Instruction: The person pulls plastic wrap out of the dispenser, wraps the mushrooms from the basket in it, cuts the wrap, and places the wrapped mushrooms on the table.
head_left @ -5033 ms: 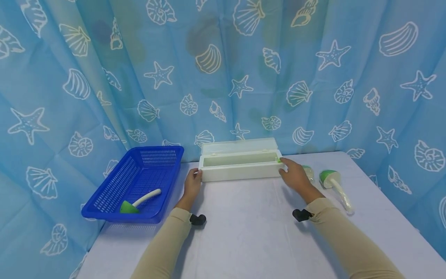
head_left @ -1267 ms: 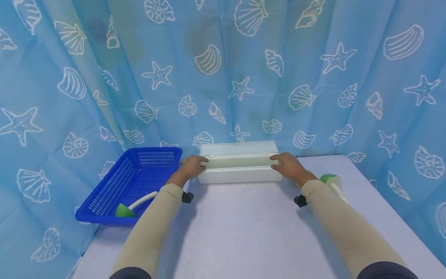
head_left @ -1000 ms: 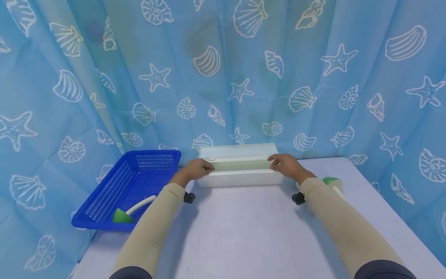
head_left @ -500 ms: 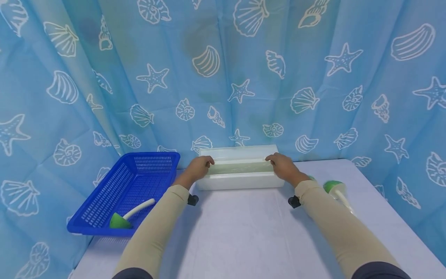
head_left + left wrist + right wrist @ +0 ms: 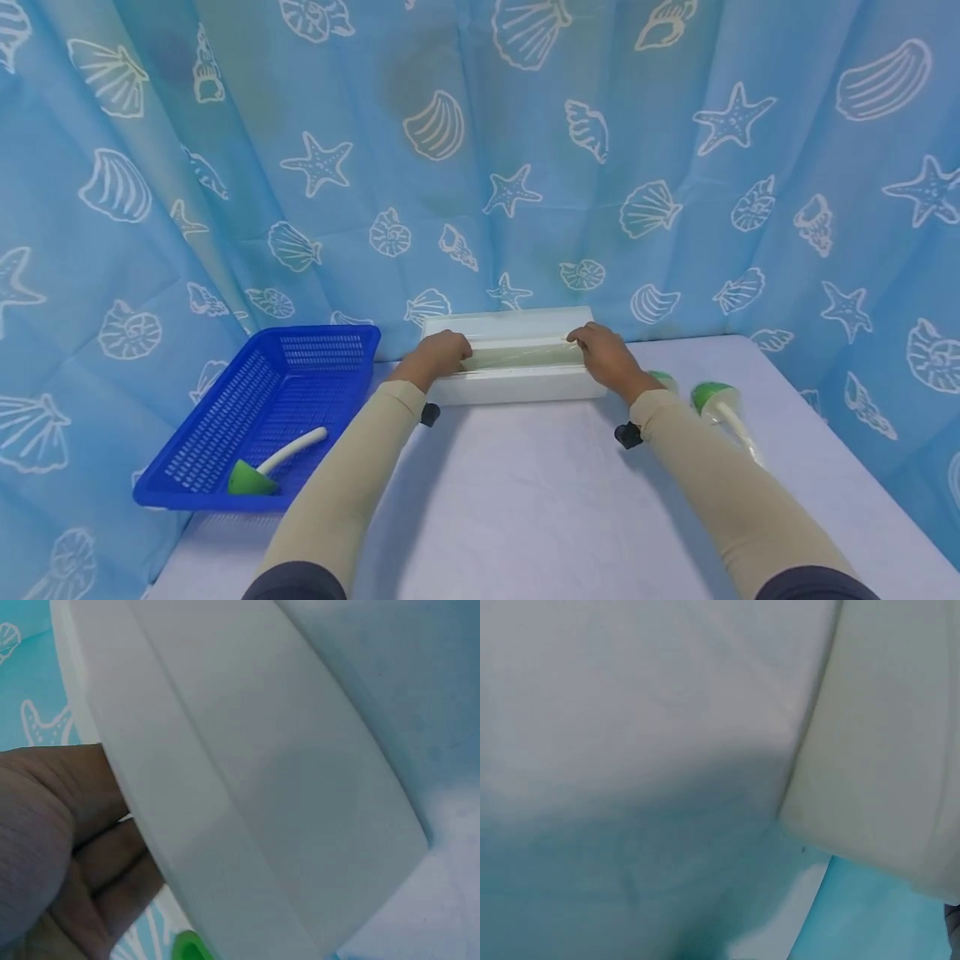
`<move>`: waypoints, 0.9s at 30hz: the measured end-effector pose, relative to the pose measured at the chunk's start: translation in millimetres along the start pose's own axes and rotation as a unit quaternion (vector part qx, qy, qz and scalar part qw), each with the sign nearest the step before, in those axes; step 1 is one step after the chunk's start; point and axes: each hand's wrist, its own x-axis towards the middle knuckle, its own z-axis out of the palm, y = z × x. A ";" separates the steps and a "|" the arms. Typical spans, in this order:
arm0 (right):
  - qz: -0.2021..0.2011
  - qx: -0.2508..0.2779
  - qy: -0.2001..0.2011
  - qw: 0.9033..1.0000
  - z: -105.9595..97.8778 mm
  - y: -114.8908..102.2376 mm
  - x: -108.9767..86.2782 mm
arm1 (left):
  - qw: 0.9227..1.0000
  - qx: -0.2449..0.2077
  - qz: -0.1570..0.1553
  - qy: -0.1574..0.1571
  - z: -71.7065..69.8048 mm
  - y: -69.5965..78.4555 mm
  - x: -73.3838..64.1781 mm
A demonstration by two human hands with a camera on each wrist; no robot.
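A long white cling film dispenser (image 5: 517,387) lies at the back of the table, its lid (image 5: 510,323) raised. Shiny cling film (image 5: 521,357) stretches across its opening between the hands. At the left end the left hand (image 5: 442,354) pinches the film, its fingertips dipped behind the front wall. The right hand (image 5: 606,357) pinches it near the right end, thumb and forefinger together. In the left wrist view, the left hand (image 5: 82,847) has curled fingers beside the white dispenser (image 5: 247,772). The right wrist view shows mostly the dispenser's corner (image 5: 877,750) and tablecloth.
On the left sits a blue basket (image 5: 180,433) with a green ladle (image 5: 251,479) in it, white handle toward the back. Beyond the right forearm lie a film-wrapped green and white ladle (image 5: 714,398) and another green-topped piece (image 5: 663,380). A shell-print curtain (image 5: 517,125) hangs behind.
Both hands have gone from the dispenser's outer ends to over its opening, the left shifting slightly right lately. Film now shows taut between them. The camera view has shifted slightly.
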 end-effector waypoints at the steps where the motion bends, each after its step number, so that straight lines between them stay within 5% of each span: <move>1: -0.005 0.000 0.009 1.000 0.3 -0.2 -1.6 | 1.000 0.000 -0.006 -0.015 -1.8 1.7 -0.2; 8: -0.038 -0.006 0.059 0.998 4.5 0.0 -12.2 | 0.997 -0.022 -0.012 -0.079 -3.5 4.2 -2.9; 13: -0.043 -0.007 0.068 0.997 5.9 -1.4 -14.8 | 0.995 -0.073 -0.038 -0.054 4.3 1.1 -1.9; 18: -0.043 -0.015 0.068 0.997 10.1 -0.5 -14.8 | 0.997 -0.061 -0.052 -0.014 11.7 -2.7 1.3; 27: -0.048 -0.068 0.057 0.995 10.4 1.1 -14.4 | 0.998 -0.062 -0.006 0.013 10.5 -7.4 1.3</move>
